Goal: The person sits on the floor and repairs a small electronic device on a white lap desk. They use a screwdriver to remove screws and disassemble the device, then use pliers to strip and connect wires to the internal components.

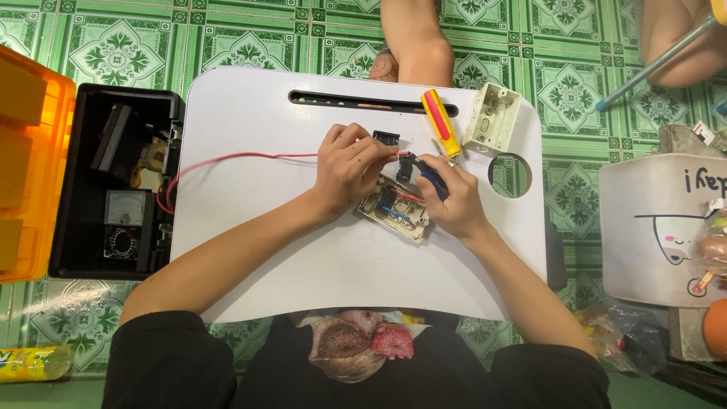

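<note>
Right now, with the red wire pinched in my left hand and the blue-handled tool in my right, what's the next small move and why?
Probably close the blue-handled tool on the red wire end near the small black switch. The left hand already holds that wire there, and the right hand has the tool tip beside it, above the open switch plate.

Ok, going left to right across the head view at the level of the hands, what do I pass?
Orange case → black tool case with a meter → red wire → left hand pinching the wire end → switch plate → right hand holding a blue-handled tool → round hole in the white lap table → white stool.
</note>
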